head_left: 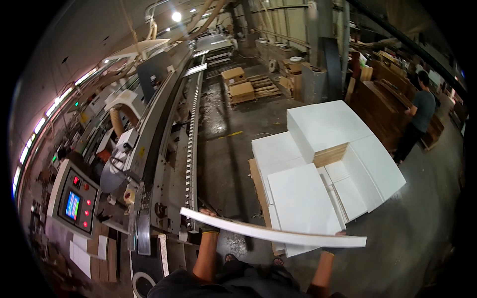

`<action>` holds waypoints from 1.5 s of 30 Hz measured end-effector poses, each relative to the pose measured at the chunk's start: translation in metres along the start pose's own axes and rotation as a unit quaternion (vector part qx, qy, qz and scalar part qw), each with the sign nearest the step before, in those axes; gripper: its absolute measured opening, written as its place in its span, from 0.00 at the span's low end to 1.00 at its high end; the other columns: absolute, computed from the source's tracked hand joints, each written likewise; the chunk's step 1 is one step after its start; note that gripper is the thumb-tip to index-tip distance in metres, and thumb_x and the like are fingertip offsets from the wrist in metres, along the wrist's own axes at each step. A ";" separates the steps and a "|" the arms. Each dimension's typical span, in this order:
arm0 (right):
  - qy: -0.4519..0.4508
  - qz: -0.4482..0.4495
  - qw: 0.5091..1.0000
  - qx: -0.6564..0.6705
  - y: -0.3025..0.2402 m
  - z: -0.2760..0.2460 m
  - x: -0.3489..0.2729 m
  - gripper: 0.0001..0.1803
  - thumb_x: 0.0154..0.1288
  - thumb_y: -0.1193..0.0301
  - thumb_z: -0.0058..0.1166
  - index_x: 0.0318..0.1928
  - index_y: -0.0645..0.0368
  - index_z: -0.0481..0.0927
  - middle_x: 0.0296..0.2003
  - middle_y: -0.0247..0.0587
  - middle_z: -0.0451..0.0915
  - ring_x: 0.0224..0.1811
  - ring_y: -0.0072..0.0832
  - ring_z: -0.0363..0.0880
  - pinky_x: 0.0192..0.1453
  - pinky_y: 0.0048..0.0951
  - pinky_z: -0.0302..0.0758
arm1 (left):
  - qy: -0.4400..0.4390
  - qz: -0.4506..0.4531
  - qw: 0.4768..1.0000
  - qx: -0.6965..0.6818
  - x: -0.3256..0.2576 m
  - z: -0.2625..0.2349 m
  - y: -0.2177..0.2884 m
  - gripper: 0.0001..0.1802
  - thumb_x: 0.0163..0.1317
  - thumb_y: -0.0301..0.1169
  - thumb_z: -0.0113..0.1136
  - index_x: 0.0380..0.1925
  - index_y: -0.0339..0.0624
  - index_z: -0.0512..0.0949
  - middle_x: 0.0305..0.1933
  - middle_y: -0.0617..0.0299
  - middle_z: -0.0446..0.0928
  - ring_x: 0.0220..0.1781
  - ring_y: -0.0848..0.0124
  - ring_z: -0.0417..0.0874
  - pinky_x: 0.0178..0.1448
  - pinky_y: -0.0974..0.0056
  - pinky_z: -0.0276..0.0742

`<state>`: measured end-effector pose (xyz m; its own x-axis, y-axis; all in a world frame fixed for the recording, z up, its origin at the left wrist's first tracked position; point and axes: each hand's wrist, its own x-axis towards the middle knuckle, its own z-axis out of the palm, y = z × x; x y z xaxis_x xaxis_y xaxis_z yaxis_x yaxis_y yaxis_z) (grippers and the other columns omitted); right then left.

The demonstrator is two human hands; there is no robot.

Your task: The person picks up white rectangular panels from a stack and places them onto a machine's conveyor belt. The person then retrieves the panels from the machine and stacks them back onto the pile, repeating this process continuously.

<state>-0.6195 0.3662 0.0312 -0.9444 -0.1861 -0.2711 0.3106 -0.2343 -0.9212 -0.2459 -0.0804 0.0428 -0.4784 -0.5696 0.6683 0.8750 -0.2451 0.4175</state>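
A long white board (273, 234) is held nearly edge-on across the space in front of me, its left end a little higher than its right. My left hand (209, 228) grips it near the left end, with the fingers closed over the edge. Toward the other end, my right hand (341, 233) is closed on the board; most of that hand is hidden behind it. Just past the board stands a stack of white panels (303, 198), which the board partly overlaps in view. Whether the two touch, I cannot tell.
At left runs a long machine with a roller track (191, 144) and a control panel (74, 201) with a lit screen. Cardboard boxes (242, 92) sit on a wooden pallet (266, 87) farther off. Another person (422, 111) stands at right by brown panels (387, 107).
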 end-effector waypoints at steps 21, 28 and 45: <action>-0.374 0.283 0.826 -0.312 0.100 0.299 -0.087 0.37 0.69 0.39 0.53 0.61 0.59 0.77 0.51 0.42 0.83 0.49 0.34 0.84 0.55 0.37 0.82 | 0.487 0.008 0.835 0.255 -0.094 0.009 0.266 0.31 0.75 0.55 0.36 0.59 0.41 0.73 0.57 0.52 0.77 0.60 0.54 0.77 0.70 0.49 0.69; -0.384 0.211 0.831 -0.343 0.156 0.361 -0.128 0.39 0.70 0.38 0.51 0.62 0.61 0.76 0.52 0.41 0.82 0.54 0.33 0.81 0.60 0.35 0.78 | 0.603 0.140 0.770 -0.155 -0.170 0.045 0.279 0.46 0.68 0.70 0.36 0.72 0.46 0.65 0.71 0.55 0.69 0.68 0.51 0.73 0.71 0.46 0.70; -0.406 0.162 0.819 -0.371 0.278 0.523 -0.196 0.44 0.67 0.36 0.52 0.68 0.59 0.70 0.67 0.45 0.71 0.69 0.39 0.65 0.75 0.46 0.58 | 0.804 0.095 0.587 0.006 -0.209 -0.106 0.277 0.31 0.64 0.52 0.64 0.58 0.42 0.73 0.60 0.53 0.76 0.61 0.59 0.76 0.66 0.49 0.73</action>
<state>-0.2920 -0.1617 -0.0256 -0.3478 -0.7679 -0.5379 0.0945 0.5420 -0.8350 0.1045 -0.1119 -0.0466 0.3246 -0.5919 -0.7377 0.8960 -0.0575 0.4404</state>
